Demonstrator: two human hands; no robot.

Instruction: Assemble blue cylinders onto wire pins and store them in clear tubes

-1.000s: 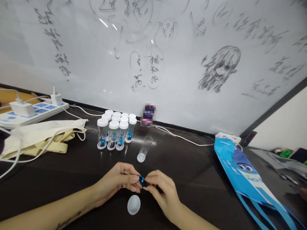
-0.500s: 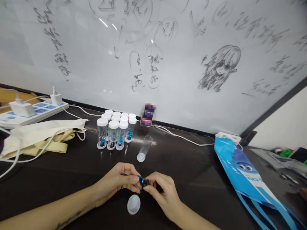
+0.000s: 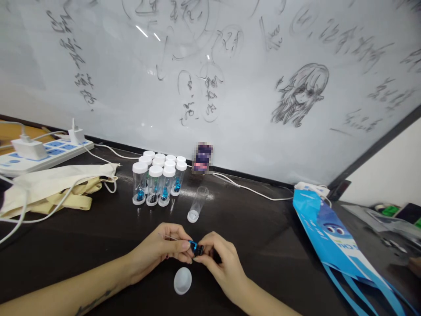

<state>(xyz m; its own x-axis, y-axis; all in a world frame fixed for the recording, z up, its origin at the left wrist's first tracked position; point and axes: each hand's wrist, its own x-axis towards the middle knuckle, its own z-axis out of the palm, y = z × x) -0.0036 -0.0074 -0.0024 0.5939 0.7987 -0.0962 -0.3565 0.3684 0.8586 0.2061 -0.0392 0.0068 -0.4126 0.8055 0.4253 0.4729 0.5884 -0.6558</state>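
- Part [image 3: 193, 246]: between the hands, at fingertip level.
- Left hand [image 3: 169, 245]: pinching its left end — closed.
- Right hand [image 3: 224, 263]: fingertips at its right end — grip unclear.

A scribbled whiteboard [image 3: 243, 105] stands behind a dark table [image 3: 263, 228].

Bare hands [image 3: 164, 245], forearms [image 3: 75, 289]; dark marking [image 3: 94, 303] on left forearm

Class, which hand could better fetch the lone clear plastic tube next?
Probably the right hand: it seems to touch only one end of the small blue-and-black part, which the left hand grips.
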